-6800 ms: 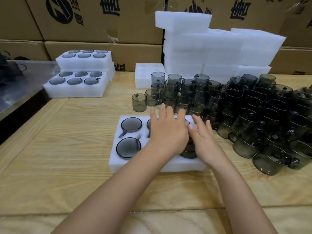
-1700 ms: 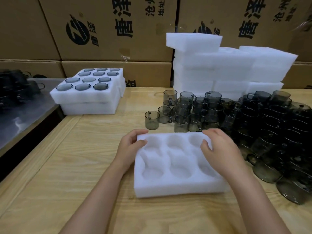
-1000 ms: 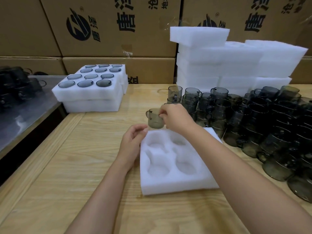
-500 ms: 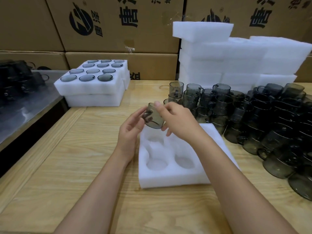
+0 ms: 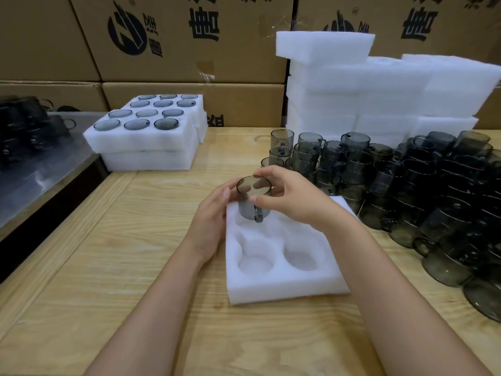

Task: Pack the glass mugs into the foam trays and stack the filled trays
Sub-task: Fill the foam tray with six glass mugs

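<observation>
A white foam tray (image 5: 282, 286) with round pockets lies on the wooden table in front of me. Over its far-left pocket a smoky glass mug (image 5: 252, 202) stands upright, handle toward me. My right hand (image 5: 292, 196) pinches its rim from the right. My left hand (image 5: 211, 221) cups the mug's left side. A crowd of loose smoky mugs (image 5: 406, 183) fills the table's right side. Filled trays (image 5: 146, 142) are stacked at the back left.
A tall pile of unfilled foam trays (image 5: 379, 88) stands at the back right against cardboard boxes (image 5: 189, 39). A steel surface (image 5: 35, 169) with more dark mugs adjoins the table on the left. Bare wood lies near me.
Since half a second ago the mug has turned from tilted to upright and come down over the tray's far-left pocket, both hands staying on it.
</observation>
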The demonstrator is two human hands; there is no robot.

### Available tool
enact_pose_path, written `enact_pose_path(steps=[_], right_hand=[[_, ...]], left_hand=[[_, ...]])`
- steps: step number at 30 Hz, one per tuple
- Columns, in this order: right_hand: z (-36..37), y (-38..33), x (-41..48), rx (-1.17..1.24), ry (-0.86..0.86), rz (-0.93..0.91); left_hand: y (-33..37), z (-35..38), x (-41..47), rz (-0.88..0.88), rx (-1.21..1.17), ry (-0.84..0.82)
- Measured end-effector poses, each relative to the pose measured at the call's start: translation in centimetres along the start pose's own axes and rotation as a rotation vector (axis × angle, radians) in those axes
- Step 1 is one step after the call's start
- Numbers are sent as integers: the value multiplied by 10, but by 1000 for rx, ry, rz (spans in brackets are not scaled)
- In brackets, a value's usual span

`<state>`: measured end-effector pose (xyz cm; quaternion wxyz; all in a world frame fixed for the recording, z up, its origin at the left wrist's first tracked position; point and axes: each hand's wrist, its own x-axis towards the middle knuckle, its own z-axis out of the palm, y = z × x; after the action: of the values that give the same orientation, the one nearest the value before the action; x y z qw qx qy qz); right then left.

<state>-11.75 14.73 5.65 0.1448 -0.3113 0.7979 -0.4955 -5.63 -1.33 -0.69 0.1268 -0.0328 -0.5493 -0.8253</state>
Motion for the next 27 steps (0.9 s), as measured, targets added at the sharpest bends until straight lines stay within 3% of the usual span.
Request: enact_pose_path(steps=[11,23,25,27], right_hand=[[-7,1,-5,-92,-131,-31],[-6,13,-2,-425,-193,-30],[-4,13,-3,-381,-250,-18],[2,9,-6,-276,-173,-29]], left_hand=[[-2,2,-2,15,72,24],[-7,2,-3,4,164,10],[-5,2,-3,-3,174,37],[-4,6,-2,8,201,75]])
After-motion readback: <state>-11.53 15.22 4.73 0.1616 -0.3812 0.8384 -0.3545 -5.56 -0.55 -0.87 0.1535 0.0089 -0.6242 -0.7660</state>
